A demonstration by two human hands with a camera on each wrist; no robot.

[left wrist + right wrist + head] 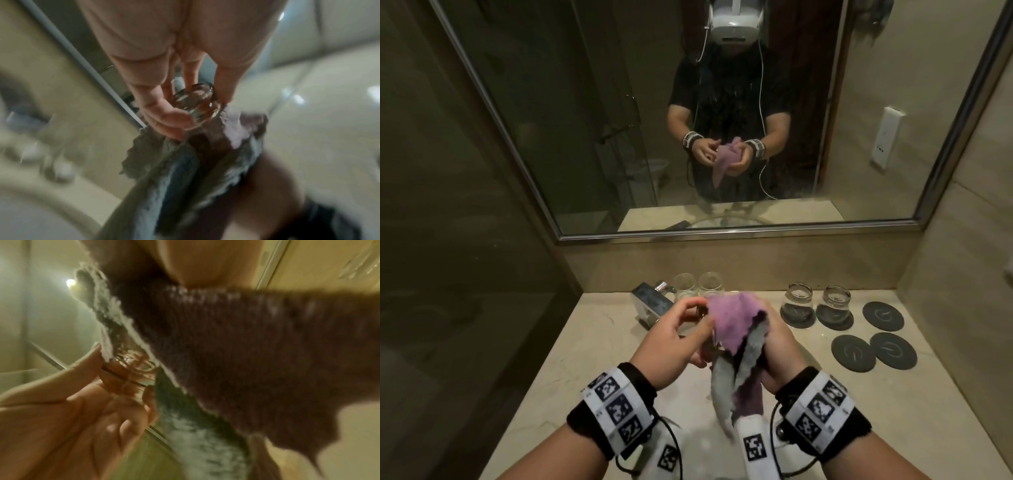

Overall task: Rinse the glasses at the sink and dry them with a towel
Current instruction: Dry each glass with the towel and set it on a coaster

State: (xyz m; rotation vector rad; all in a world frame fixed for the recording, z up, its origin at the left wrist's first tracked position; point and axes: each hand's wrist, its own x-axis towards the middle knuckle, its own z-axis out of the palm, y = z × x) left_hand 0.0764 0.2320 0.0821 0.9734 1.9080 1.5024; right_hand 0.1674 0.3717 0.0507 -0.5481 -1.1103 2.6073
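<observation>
Drying a glass over the counter, both hands busy.

The left hand (671, 339) grips a small clear glass (197, 104) by its base, fingers curled round it; the right hand (774, 339) clutches a purple-and-grey towel (736, 329) bunched against the glass's mouth. Two glasses (697, 286) stand at the far edge beside the tap (652, 303). To the right, two more (815, 303) sit on dark coasters (873, 335) on the counter (571, 342).
</observation>
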